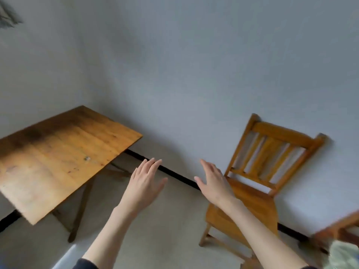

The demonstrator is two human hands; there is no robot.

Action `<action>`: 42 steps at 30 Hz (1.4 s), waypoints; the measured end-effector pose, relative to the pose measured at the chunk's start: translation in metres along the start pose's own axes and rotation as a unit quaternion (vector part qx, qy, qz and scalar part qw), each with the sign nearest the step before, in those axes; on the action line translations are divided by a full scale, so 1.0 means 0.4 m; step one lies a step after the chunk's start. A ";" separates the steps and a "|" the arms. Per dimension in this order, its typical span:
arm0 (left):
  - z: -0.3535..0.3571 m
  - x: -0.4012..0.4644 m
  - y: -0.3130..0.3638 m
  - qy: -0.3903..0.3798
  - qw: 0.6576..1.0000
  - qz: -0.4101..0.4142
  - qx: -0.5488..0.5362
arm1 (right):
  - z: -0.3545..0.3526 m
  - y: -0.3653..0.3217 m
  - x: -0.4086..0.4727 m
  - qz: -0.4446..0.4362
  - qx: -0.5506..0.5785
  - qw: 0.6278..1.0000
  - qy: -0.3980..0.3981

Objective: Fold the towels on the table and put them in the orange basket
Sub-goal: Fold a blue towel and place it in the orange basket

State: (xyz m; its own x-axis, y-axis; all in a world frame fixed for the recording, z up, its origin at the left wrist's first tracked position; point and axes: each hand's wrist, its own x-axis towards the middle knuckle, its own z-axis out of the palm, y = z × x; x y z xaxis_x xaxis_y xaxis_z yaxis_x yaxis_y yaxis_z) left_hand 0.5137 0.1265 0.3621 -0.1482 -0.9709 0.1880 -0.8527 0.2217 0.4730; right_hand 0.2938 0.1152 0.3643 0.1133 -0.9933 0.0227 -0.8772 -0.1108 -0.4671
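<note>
A bare wooden table (pixel 58 156) stands at the left, its top worn and stained, with nothing lying on the part in view. My left hand (pixel 144 183) is held out in the air beyond the table's right corner, fingers straight, holding nothing. My right hand (pixel 213 181) is stretched out beside it, fingers straight and spread, in front of a wooden chair (pixel 270 164). No towel and no orange basket can be made out with certainty; a pale greenish cloth (pixel 343 255) shows at the bottom right corner, blurred.
The wooden chair stands against the grey wall (pixel 194 74) at the right. Part of another wooden piece of furniture (pixel 338 228) enters at the lower right edge. A black skirting strip (pixel 174 174) runs along the wall's foot above a pale floor (pixel 165 220).
</note>
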 end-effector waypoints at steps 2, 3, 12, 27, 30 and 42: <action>0.073 0.040 0.099 -0.034 0.998 0.046 -0.014 | -0.055 0.110 -0.056 0.048 0.003 0.998 0.030; 0.109 0.058 0.145 -0.052 0.996 0.070 -0.019 | -0.079 0.163 -0.083 0.075 0.005 0.996 0.048; 0.454 0.166 0.524 -0.213 0.950 0.229 -0.020 | -0.202 0.576 -0.302 0.272 0.012 0.955 0.115; 0.996 0.346 1.151 -0.370 0.845 0.384 -0.023 | -0.417 1.193 -0.515 0.499 0.040 0.850 0.164; 1.100 0.331 1.256 -0.411 0.810 0.419 -0.005 | -0.418 1.297 -0.591 0.548 0.058 0.816 0.175; 1.502 0.194 1.612 -0.497 0.774 0.390 0.051 | -0.438 1.860 -0.878 0.594 0.072 0.797 0.087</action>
State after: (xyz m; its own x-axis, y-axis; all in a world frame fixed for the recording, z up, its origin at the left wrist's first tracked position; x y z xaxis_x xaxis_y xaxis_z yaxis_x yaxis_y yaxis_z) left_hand -0.3487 0.1400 0.1644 -0.9060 -0.1468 -0.3970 -0.3376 0.8164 0.4686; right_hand -0.4804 0.3756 0.1636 -0.8338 -0.3861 -0.3947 -0.2544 0.9031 -0.3459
